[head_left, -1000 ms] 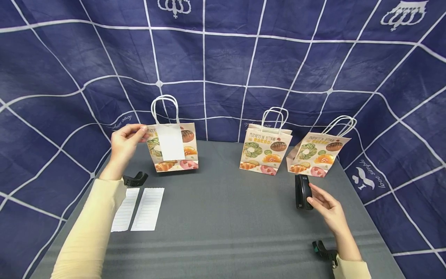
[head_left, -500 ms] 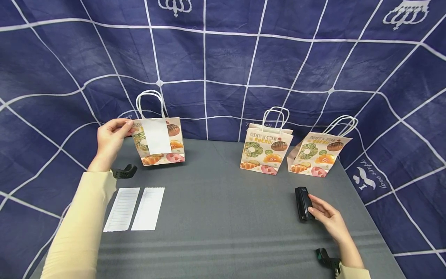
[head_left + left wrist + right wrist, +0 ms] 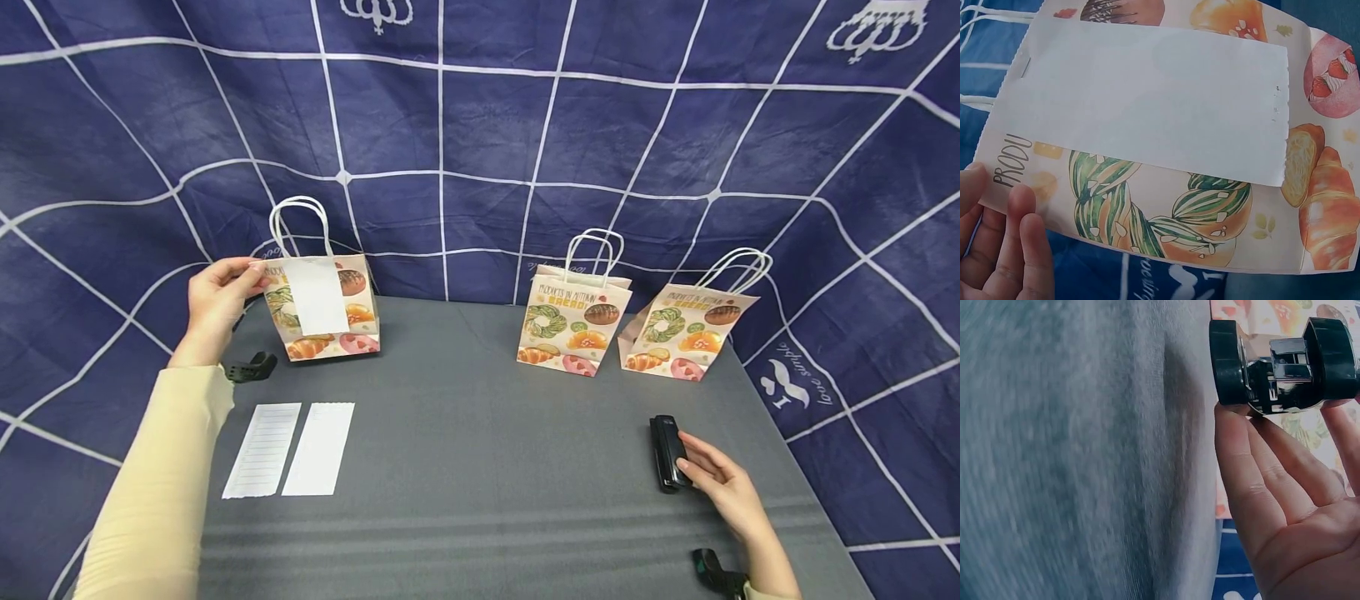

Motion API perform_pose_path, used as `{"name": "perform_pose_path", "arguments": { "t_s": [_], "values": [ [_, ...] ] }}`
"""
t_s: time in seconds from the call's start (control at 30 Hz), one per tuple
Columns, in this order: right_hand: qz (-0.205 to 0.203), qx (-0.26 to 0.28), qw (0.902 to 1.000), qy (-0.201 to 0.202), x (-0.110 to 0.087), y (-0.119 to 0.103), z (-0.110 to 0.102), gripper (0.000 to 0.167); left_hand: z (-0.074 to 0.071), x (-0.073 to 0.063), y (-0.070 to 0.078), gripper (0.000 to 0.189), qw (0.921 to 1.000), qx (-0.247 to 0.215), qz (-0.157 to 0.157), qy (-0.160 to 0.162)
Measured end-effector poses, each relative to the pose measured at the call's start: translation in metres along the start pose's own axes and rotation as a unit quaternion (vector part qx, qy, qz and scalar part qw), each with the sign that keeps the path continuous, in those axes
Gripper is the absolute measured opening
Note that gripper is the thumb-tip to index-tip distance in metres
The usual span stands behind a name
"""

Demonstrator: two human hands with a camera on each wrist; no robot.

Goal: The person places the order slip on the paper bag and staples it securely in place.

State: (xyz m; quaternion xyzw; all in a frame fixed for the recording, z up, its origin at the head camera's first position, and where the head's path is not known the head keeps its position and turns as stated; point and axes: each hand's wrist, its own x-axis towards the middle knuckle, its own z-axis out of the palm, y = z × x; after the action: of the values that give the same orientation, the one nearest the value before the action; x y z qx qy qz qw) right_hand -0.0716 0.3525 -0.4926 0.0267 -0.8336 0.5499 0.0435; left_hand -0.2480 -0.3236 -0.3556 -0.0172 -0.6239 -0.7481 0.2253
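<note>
Bag (image 3: 363, 325), nine o'clock, best steadied upright: left fingers (image 3: 242, 272) pinch its edge; right fingers (image 3: 707, 452) clamp stapler (image 3: 667, 455), four o'clock.

The head view is bright and evenly lit; both wrist views are dimmer and bluish. In the right one, the worktop (image 3: 1072, 456) blurs at nine o'clock, perhaps shadowed near twelve; the stapler (image 3: 1291, 369) glints at two.
</note>
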Motion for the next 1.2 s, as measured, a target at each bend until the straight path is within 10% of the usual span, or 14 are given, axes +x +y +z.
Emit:
{"name": "perform_pose_path", "arguments": {
  "t_s": [0.27, 0.47, 0.63, 0.83, 0.93, 1.2],
  "values": [
    [0.005, -0.023, 0.9997, -0.006, -0.005, 0.002, -0.004, 0.045, -0.014, 0.004, -0.009, 0.008, 0.9996, 0.017, -0.023, 0.006],
    [0.004, -0.029, 0.9995, -0.009, -0.006, 0.004, -0.002, 0.044, -0.098, 0.077, -0.122, 0.021, 0.9996, -0.004, -0.028, 0.001],
    [-0.003, -0.028, 0.9996, -0.006, -0.005, 0.006, -0.002, 0.043, -0.100, 0.074, -0.126, 0.023, 0.9985, -0.034, -0.044, 0.004],
    [0.025, -0.046, 0.9986, 0.007, -0.004, 0.006, 0.000, 0.045, -0.148, 0.110, -0.200, 0.047, 0.9995, -0.016, -0.005, 0.026],
    [0.048, -0.060, 0.9970, 0.012, -0.004, 0.006, 0.000, 0.046, -0.135, 0.099, -0.186, 0.047, 0.9987, -0.029, -0.012, 0.041],
    [0.076, -0.082, 0.9934, 0.025, -0.001, 0.002, 0.006, 0.047, -0.039, 0.013, -0.058, 0.039, 0.9954, -0.044, -0.051, 0.068]
  ]
}}
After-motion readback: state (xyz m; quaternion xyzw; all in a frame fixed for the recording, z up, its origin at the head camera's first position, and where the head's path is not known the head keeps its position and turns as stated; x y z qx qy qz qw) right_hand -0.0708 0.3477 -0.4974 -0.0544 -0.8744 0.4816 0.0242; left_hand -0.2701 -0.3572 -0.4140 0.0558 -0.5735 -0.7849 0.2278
